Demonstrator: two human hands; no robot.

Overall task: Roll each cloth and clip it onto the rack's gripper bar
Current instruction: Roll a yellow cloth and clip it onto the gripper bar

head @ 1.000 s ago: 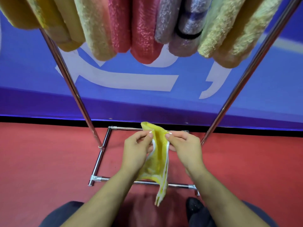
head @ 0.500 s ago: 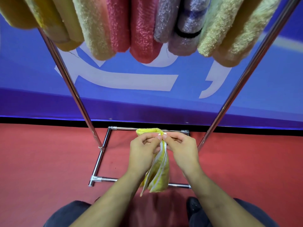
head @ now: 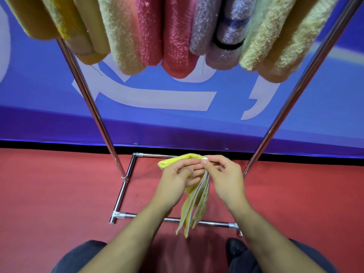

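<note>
Yellow cloth [head: 194,201] gathered tighter than a second ago, folds hanging below pinch; left hand [head: 175,184], right hand [head: 224,182] both pinching top edge. Rolling underway, clipping pending.

Bright, even light; glare streaks the chrome rack poles [head: 92,107]; wide-angle bending at edges; near rolled fuzzy cloths [head: 177,36] slightly soft.

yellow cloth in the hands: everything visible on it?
The yellow cloth looks like fuzzy towelling with pale edging. It is gathered into folds. The left hand grips its upper part and the right hand pinches a top edge. The top forms a rounded fold; the layered ends hang down in front of the rack base, touching nothing else.
</note>
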